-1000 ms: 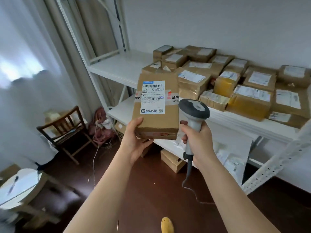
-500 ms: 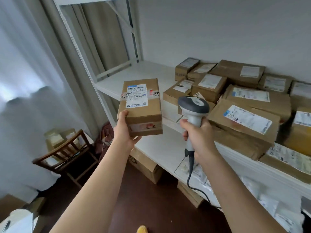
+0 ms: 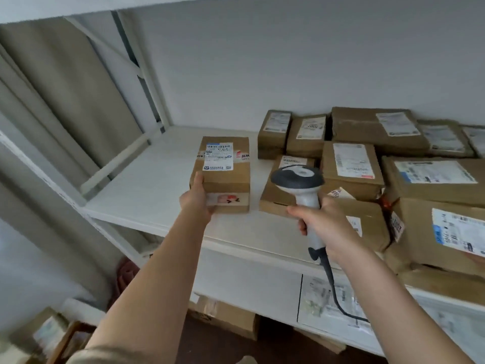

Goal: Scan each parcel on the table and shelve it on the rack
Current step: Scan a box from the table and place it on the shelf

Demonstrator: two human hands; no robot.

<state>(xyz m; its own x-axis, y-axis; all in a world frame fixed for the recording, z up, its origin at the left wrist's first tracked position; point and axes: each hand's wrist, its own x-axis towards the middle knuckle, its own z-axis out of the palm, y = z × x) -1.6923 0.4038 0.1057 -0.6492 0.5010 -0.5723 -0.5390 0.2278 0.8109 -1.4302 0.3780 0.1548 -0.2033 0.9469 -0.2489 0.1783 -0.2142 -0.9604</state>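
Two hands, both occupied. Right hand point(image 3: 324, 223): fingers wrapped round the grip of one barcode scanner point(image 3: 301, 190), light plastic handle, dark rounded head, dark cord hanging down from its base. Left hand point(image 3: 195, 199): curled on the near left corner of one parcel point(image 3: 224, 177), thumb on top, fingers beneath.

Parcel: one brown cardboard box, rectangular, white printed label on its top, tape band across it, pinkish sticker on its near face. It sits low over the bare left part of the white shelf point(image 3: 147, 185), just left of the stacked boxes; contact with the shelf cannot be told.

Change from half a second ago: parcel then held up in the air in front of the rack point(image 3: 157, 82), now carried forward over the shelf board; scanner grip unchanged.

Farther right: a cluster of parcels point(image 3: 367, 164), at least ten counted, brown cardboard, flat and boxy, each with a white label, some overlapping.

Lower shelf, near: one cardboard box and several pale plastic mailers, blurred.
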